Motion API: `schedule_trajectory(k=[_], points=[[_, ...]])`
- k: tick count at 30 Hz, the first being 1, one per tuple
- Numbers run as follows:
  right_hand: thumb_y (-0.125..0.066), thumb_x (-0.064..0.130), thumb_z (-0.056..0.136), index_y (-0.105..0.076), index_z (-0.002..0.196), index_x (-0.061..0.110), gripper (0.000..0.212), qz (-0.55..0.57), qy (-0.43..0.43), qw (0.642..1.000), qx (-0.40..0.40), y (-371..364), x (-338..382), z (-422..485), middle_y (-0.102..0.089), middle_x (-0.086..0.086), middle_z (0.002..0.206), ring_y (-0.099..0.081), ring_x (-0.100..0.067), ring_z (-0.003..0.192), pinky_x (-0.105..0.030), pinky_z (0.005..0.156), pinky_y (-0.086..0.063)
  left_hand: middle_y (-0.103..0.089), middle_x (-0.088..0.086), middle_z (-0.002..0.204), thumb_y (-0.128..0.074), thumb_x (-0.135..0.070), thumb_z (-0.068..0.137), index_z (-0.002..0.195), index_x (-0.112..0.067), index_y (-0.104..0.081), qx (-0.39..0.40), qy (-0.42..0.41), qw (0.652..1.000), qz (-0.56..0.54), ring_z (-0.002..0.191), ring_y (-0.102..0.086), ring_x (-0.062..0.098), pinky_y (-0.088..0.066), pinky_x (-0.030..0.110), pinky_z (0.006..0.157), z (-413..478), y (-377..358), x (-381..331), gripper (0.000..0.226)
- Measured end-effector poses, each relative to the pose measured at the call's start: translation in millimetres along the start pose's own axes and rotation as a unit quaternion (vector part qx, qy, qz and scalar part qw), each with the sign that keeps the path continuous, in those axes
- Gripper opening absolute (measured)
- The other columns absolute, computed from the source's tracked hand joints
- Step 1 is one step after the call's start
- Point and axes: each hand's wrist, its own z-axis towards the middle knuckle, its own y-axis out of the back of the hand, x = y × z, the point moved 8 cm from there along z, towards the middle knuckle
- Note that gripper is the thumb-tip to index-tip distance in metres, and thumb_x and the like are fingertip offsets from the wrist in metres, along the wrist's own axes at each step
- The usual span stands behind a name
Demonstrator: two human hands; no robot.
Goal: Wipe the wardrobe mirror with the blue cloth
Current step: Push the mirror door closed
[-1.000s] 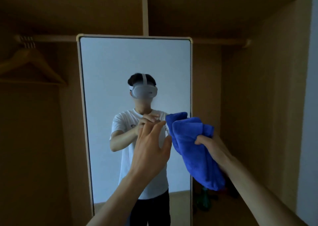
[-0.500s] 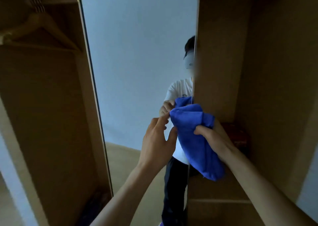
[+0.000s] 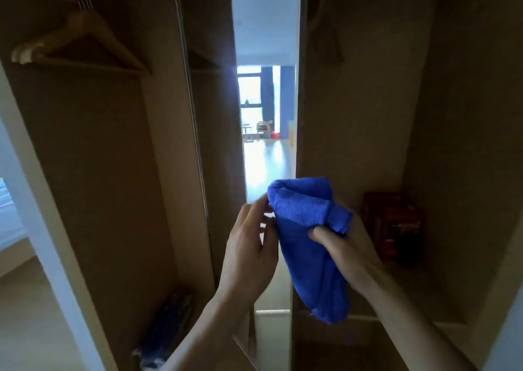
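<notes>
The blue cloth (image 3: 308, 246) hangs bunched in front of me, low and centre. My right hand (image 3: 342, 246) grips it from the right, thumb pressed into the folds. My left hand (image 3: 249, 246) is at the cloth's left edge, with curled fingertips and thumb pinching the fold. The wardrobe mirror (image 3: 263, 158) stands behind the cloth, turned at an angle. It reflects a bright room with a window and a strip of wardrobe interior. Neither hand touches the glass, and the cloth is held just in front of the mirror's lower right edge.
Wooden hangers (image 3: 76, 39) hang on the rail in the left wardrobe bay. A dark red box (image 3: 393, 223) sits on the shelf in the right bay. Dark items (image 3: 167, 325) lie on the left bay's floor. A white door frame (image 3: 48, 229) runs down the left.
The view has swung and the mirror now reflects the room and window instead of a person. My left fingers have closed onto the cloth's edge. My right hand has kept its hold.
</notes>
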Motion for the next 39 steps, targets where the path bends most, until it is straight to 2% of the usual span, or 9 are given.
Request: schedule_trajectory(k=[5,10,13,16,22,27,32,35,39], points=[[-0.060,0.018,0.070,-0.058,0.094,0.036,0.030,0.052,0.026,0.997,0.044,-14,10,-9,-0.068,0.036,0.078,-0.065,0.014,0.077,-0.007,0.069,-0.052,-0.064,-0.008,0.120,-0.056,0.000,0.100,0.137,-0.029,-0.060,-0.011,0.000,1.000,-0.029,0.106,-0.065,0.007,-0.056,0.018,0.084,-2,19,3,0.047],[-0.060,0.020,0.071,-0.055,0.096,0.034,0.029,0.057,0.034,0.997,0.046,-26,14,-16,-0.068,0.035,0.076,-0.065,0.014,0.076,-0.006,0.067,-0.050,-0.066,-0.010,0.116,-0.064,-0.008,0.098,0.132,-0.027,-0.064,-0.013,-0.006,1.000,-0.015,0.102,-0.064,0.003,-0.053,0.011,0.079,-1,37,7,0.039],[-0.060,0.017,0.073,-0.060,0.086,0.019,0.013,0.051,0.028,0.997,0.052,-35,18,-17,-0.069,0.010,0.068,-0.065,-0.004,0.066,-0.017,0.062,-0.051,-0.067,-0.013,0.112,-0.064,-0.007,0.099,0.130,-0.027,-0.066,-0.021,-0.021,1.000,-0.010,0.102,-0.065,0.001,-0.052,0.010,0.080,-2,47,8,0.037],[-0.058,0.014,0.075,-0.049,0.080,-0.007,0.023,0.064,0.030,0.995,0.069,-46,23,-19,-0.046,-0.032,0.070,-0.047,-0.028,0.064,-0.041,0.060,-0.037,-0.068,-0.016,0.110,-0.063,-0.004,0.099,0.127,-0.031,-0.064,-0.020,-0.026,0.999,-0.018,0.102,-0.065,-0.001,-0.050,0.007,0.079,-2,55,11,0.039],[-0.061,0.029,0.066,-0.042,0.070,-0.004,0.038,0.071,0.023,0.995,0.065,-65,32,-18,-0.036,-0.033,0.065,-0.042,-0.027,0.061,-0.042,0.057,-0.033,-0.070,-0.018,0.111,-0.061,-0.007,0.100,0.129,-0.033,-0.062,-0.003,-0.023,0.999,-0.036,0.105,-0.067,0.002,-0.052,0.010,0.082,-2,69,21,0.039],[-0.062,0.024,0.068,-0.045,0.068,0.002,0.028,0.068,0.013,0.996,0.062,-82,33,-17,-0.045,-0.014,0.063,-0.043,-0.027,0.061,-0.041,0.058,-0.035,-0.072,-0.014,0.115,-0.055,-0.010,0.104,0.131,-0.027,-0.063,0.008,-0.012,0.997,-0.071,0.107,-0.069,0.007,-0.059,0.024,0.086,-5,82,35,0.033],[-0.058,0.016,0.072,-0.050,0.071,0.002,0.017,0.044,0.016,0.996,0.074,-106,33,-21,-0.049,-0.014,0.065,-0.046,-0.024,0.061,-0.034,0.055,-0.038,-0.072,-0.009,0.113,-0.048,-0.001,0.102,0.130,-0.023,-0.062,0.014,0.002,0.996,-0.084,0.108,-0.069,0.014,-0.061,0.038,0.085,-10,94,52,0.038],[-0.061,0.008,0.080,-0.059,0.079,0.009,0.002,0.036,0.019,0.996,0.078,-118,32,-21,-0.060,0.001,0.065,-0.059,-0.010,0.062,-0.017,0.057,-0.045,-0.072,-0.008,0.108,-0.049,0.006,0.100,0.124,-0.020,-0.064,0.009,-0.004,0.997,-0.079,0.104,-0.069,0.015,-0.060,0.032,0.082,-10,103,59,0.038],[-0.060,0.007,0.081,-0.058,0.083,0.026,0.019,0.025,0.024,0.996,0.082,-128,31,-19,-0.061,0.024,0.062,-0.058,0.008,0.062,-0.011,0.060,-0.042,-0.073,-0.011,0.106,-0.053,0.011,0.096,0.122,-0.018,-0.064,0.022,-0.015,0.997,-0.067,0.102,-0.070,0.011,-0.055,0.020,0.080,-8,110,66,0.041]])
